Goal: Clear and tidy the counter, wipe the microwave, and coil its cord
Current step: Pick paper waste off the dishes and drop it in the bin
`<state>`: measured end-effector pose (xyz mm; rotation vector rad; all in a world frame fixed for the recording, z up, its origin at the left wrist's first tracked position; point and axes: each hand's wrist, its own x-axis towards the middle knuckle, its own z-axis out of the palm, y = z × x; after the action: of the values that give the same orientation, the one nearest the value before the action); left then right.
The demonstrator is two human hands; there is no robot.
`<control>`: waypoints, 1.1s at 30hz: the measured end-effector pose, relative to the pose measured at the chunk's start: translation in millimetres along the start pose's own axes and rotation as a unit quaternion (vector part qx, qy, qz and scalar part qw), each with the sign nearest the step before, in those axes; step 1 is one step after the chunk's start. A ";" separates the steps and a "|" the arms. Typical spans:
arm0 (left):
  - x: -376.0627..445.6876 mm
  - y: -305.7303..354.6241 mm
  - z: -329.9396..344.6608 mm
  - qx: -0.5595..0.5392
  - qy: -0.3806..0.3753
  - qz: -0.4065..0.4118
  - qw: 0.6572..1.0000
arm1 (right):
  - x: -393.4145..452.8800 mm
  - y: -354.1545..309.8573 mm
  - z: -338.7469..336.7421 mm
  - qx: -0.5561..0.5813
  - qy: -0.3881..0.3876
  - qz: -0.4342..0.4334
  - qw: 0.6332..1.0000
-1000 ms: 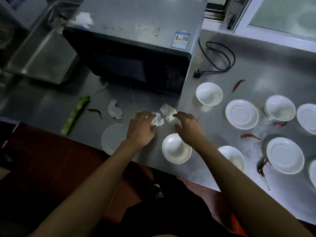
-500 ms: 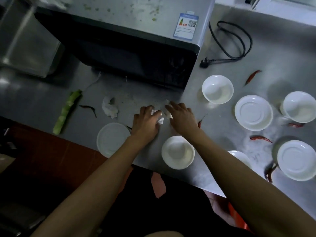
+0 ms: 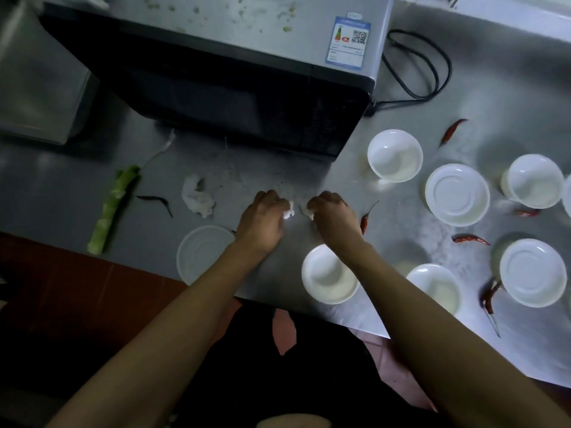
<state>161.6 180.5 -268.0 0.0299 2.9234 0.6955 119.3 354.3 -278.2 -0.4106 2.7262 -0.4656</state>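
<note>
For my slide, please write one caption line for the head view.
Left hand and right hand each gather a crumpled tissue scrap on the steel counter before the microwave.

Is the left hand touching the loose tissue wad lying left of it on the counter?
Apart. The head view shows bare counter between the left hand and that wad; the hand grips a different tissue scrap.

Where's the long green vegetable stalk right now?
In the head view, the long green vegetable stalk lies on the steel counter at far left, near the front edge, left of a dark dried chilli and a crumpled white tissue.
</note>
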 end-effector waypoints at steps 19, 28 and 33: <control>2.4 53.6 -38.3 -0.034 -0.007 0.232 0.972 | -121.4 2.7 -40.0 0.070 0.272 0.124 0.952; -32.9 154.2 -7.7 -0.042 -0.042 0.375 0.925 | -243.2 44.1 -43.1 0.085 0.356 0.258 0.894; -70.6 222.0 21.7 -0.026 -0.076 0.427 0.901 | -324.6 81.0 -29.7 0.106 0.363 0.325 0.867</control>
<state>231.9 384.9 -178.4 1.3475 2.6351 0.8039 381.9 543.9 -189.6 0.9072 3.1749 -0.8258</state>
